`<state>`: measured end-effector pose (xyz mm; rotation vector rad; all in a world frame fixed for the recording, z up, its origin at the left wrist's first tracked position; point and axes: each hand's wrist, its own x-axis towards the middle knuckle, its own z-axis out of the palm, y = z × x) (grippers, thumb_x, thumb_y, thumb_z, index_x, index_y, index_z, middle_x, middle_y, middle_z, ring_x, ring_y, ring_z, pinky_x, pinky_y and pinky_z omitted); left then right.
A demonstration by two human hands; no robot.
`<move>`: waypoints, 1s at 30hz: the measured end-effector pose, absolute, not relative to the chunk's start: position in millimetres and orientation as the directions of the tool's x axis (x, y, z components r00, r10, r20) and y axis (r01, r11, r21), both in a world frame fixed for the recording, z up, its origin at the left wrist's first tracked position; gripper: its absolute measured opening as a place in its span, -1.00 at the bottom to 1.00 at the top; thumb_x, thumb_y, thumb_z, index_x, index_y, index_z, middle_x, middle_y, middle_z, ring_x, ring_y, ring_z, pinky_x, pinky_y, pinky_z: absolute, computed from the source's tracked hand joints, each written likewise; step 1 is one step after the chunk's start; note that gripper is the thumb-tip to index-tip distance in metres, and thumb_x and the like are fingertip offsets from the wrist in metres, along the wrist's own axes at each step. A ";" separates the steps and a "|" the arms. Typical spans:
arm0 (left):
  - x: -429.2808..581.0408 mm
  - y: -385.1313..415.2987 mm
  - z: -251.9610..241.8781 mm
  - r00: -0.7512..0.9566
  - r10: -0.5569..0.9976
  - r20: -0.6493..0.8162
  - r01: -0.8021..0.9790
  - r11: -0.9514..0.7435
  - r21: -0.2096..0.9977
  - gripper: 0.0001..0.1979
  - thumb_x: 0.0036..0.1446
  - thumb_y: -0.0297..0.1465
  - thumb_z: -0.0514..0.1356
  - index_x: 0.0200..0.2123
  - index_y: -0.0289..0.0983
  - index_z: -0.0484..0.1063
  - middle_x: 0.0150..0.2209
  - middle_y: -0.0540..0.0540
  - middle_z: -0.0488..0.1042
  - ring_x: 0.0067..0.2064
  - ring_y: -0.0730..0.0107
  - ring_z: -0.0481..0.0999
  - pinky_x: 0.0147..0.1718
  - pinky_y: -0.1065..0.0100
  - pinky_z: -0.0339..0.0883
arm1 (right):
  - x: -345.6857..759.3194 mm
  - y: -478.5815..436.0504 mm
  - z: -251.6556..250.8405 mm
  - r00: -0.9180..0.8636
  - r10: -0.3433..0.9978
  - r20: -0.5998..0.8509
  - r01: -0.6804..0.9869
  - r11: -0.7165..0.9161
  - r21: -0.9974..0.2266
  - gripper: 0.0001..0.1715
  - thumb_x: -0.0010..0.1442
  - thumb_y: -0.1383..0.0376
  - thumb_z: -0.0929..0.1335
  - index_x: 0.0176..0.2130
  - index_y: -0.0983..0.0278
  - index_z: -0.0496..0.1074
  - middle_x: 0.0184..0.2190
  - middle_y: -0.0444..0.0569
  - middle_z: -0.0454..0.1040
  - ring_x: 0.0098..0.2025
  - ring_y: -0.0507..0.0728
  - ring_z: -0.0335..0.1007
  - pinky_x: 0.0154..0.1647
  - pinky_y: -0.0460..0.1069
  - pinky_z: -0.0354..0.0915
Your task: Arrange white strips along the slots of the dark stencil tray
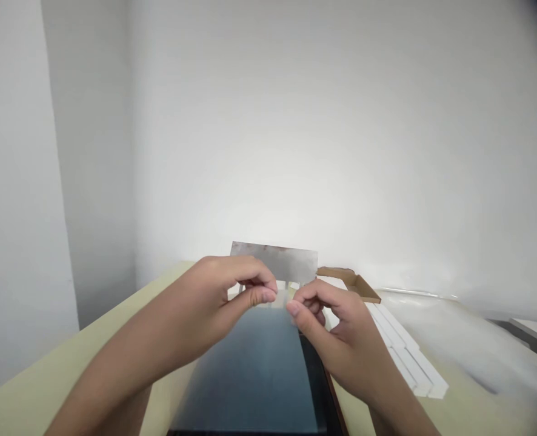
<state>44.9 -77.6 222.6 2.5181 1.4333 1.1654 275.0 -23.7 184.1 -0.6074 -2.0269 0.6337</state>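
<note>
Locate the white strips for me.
The white strips lie on the right side of the head view, on the pale table, beside the right hand and just below the brown cardboard piece.

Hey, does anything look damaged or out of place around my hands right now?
The grey rectangular metal-looking plate held up between your left hand and right hand stands out: reddish-brown blotches run along its top edge, possibly rust or staining. The long white strips on the right also lie slightly unevenly.

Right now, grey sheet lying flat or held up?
Held up: the grey sheet stands upright above the desk, its lower edge between the left hand and right hand.
</note>
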 end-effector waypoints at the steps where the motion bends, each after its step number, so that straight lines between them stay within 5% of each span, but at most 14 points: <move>1: 45.1 -77.6 221.7 0.326 0.750 0.575 0.726 -0.588 0.356 -0.85 0.46 -0.33 0.19 -0.20 -0.01 0.53 -0.27 0.24 0.59 -0.26 0.55 0.52 -0.28 0.49 0.28 | 275.2 -24.1 184.4 -0.460 0.626 0.629 0.164 0.756 -0.633 -0.76 0.44 0.16 0.38 -0.28 0.19 0.49 -0.43 -0.18 0.44 -0.37 0.03 0.33 -0.33 -0.05 0.23; 18: 50.8 -81.7 223.8 0.473 0.663 0.580 0.650 -0.707 0.278 -0.87 0.48 -0.35 0.20 -0.12 -0.01 0.55 -0.25 0.17 0.58 -0.27 0.53 0.51 -0.28 0.45 0.28 | 291.1 -20.1 192.2 -0.645 0.576 0.502 -0.064 0.614 -0.786 -0.78 0.46 0.13 0.41 -0.21 0.18 0.55 -0.35 -0.16 0.54 -0.29 0.02 0.43 -0.24 -0.07 0.32; 24: 50.2 -80.9 222.6 0.469 0.662 0.585 0.680 -0.693 0.240 -0.89 0.47 -0.32 0.22 -0.13 -0.02 0.56 -0.29 0.14 0.55 -0.30 0.49 0.49 -0.30 0.42 0.27 | 291.6 -20.0 196.2 -0.582 0.596 0.554 0.091 0.724 -0.684 -0.77 0.47 0.16 0.39 -0.23 0.17 0.56 -0.36 -0.15 0.51 -0.27 0.06 0.39 -0.20 -0.02 0.28; 30: 52.1 -82.6 225.6 0.501 0.660 0.559 0.670 -0.705 0.233 -0.86 0.47 -0.33 0.20 -0.17 -0.09 0.56 -0.33 0.09 0.53 -0.33 0.46 0.47 -0.32 0.39 0.24 | 295.7 -20.7 197.8 -0.631 0.588 0.506 0.080 0.698 -0.712 -0.78 0.47 0.16 0.39 -0.23 0.17 0.55 -0.35 -0.16 0.52 -0.27 0.05 0.38 -0.22 -0.03 0.26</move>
